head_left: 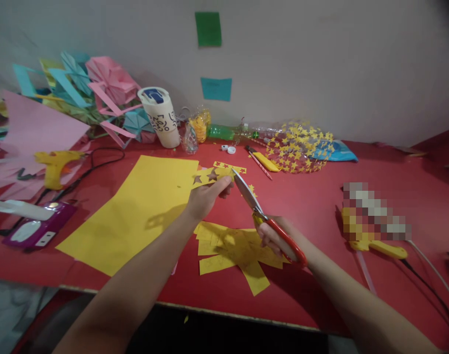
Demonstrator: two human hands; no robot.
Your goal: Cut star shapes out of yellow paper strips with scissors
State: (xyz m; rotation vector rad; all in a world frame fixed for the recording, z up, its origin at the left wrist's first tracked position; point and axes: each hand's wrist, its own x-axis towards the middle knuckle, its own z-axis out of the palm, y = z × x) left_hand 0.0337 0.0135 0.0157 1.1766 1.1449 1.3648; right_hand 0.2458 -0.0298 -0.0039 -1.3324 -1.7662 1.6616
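My left hand (pixel 205 200) pinches a yellow paper strip (pixel 204 178) that has star-shaped holes cut through it. In my right hand (pixel 274 236) is a pair of scissors (pixel 248 191) with red handles, its blade tips right at the strip's right end. Below the hands several yellow paper strips (pixel 233 246) lie in an overlapping pile. Behind the left hand rests another strip with star holes (pixel 239 169). A few small yellow stars (pixel 251 189) lie near the blades, partly hidden by them.
A large yellow sheet (pixel 135 206) covers the red table (pixel 305 196) at left. Yellow glue guns (pixel 56 164) lie at both sides, with cables. Along the wall stand a white tumbler (pixel 161 118), a green bottle (pixel 221 132), a yellow cutter (pixel 264 160) and a star-covered clear ball (pixel 300 147).
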